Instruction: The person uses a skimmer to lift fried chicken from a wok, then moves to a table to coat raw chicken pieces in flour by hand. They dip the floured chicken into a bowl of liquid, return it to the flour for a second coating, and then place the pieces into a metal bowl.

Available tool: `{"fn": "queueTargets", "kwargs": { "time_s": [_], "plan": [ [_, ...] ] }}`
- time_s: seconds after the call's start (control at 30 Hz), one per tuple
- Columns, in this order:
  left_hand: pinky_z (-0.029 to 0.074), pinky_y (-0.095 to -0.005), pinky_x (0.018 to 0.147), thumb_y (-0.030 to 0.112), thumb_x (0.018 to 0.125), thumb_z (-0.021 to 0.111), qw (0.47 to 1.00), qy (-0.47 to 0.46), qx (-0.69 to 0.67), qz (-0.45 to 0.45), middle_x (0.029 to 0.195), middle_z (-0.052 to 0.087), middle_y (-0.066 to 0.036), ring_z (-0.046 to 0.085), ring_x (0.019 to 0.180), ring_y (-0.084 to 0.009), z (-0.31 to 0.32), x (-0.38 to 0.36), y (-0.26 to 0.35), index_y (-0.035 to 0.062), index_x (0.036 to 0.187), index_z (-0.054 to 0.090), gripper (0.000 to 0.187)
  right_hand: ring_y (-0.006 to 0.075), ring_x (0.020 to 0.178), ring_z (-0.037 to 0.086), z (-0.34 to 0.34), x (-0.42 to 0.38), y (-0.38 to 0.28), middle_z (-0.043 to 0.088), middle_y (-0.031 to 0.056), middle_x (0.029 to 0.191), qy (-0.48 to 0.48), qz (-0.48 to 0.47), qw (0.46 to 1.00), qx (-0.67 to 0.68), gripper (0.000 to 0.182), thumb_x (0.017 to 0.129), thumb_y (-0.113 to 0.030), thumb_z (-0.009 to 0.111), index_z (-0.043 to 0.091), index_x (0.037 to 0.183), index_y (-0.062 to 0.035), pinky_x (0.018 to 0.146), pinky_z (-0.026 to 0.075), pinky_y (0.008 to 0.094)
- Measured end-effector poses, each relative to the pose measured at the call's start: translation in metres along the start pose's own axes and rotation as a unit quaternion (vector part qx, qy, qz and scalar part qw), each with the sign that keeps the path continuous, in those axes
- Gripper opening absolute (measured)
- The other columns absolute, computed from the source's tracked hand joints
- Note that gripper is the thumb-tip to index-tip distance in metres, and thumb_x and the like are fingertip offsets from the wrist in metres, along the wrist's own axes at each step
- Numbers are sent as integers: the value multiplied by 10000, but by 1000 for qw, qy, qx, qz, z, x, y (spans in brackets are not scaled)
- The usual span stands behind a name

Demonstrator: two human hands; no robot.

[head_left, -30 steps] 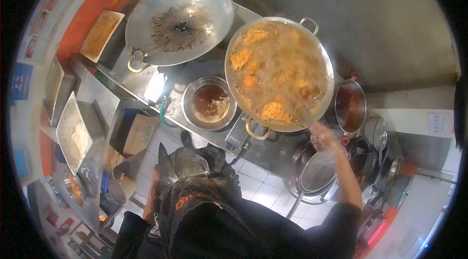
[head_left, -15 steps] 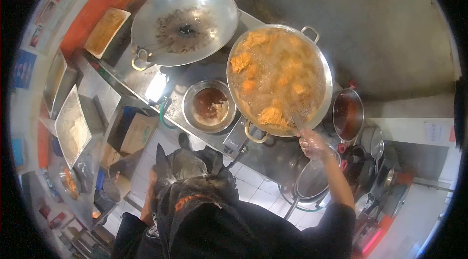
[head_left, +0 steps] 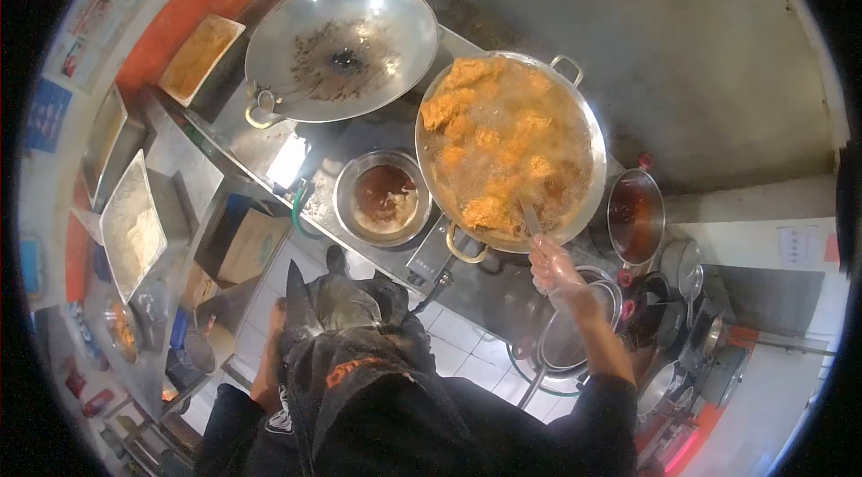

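Note:
My right hand is closed around the flat metal handle of a cooking utensil at the near edge of a large wok. The utensil's far end is hidden in bubbling oil. Battered, golden-orange fried pieces fill the wok, with several heaped at its far left side. A thin clear glove seems to cover this hand. My left hand hangs low beside my dark clothing, partly covered by it, and its fingers cannot be made out.
A second wok, darkened inside, stands at the back left. Between them sits a metal bowl of brown liquid. A pot of red liquid and a strainer are at right. Trays of flour and crumbs stand left.
My right hand and the utensil have shifted slightly left. More of the fried pieces show above the oil, especially at the wok's far left. My left hand has barely moved.

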State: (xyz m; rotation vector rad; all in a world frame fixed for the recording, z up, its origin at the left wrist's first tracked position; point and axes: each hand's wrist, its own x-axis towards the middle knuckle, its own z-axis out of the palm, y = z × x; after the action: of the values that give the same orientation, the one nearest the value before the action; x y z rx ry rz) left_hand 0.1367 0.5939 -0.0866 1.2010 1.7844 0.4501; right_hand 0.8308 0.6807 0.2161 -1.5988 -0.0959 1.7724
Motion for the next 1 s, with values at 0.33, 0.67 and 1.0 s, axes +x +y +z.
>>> {"fn": "queueTargets", "kwargs": {
  "time_s": [0.33,0.67,1.0],
  "plan": [
    [499,-424,934,322,1020,536,1000,-7,-15,-13,1110,721,-207,679,1045,-316,-3,3,-40,-6,1187,657,387,59,401,374,-17,-2,30,378,-86,589,-52,-47,997,40,217,1079,-400,511,504,960,-219,342,298,228],
    [517,-418,883,309,975,560,996,-45,15,-71,1079,732,-202,692,1003,-294,-3,18,-16,-17,1156,672,390,72,375,327,-31,-36,43,365,-73,568,-43,-74,996,5,229,1093,-383,478,507,973,-191,330,264,246],
    [523,-438,798,352,992,517,998,29,28,41,945,739,-182,707,908,-276,17,31,-31,10,1163,678,415,58,411,442,-49,-71,54,460,-90,612,82,-137,985,-65,268,1028,-436,601,529,904,-209,350,359,223]
  ]
}}
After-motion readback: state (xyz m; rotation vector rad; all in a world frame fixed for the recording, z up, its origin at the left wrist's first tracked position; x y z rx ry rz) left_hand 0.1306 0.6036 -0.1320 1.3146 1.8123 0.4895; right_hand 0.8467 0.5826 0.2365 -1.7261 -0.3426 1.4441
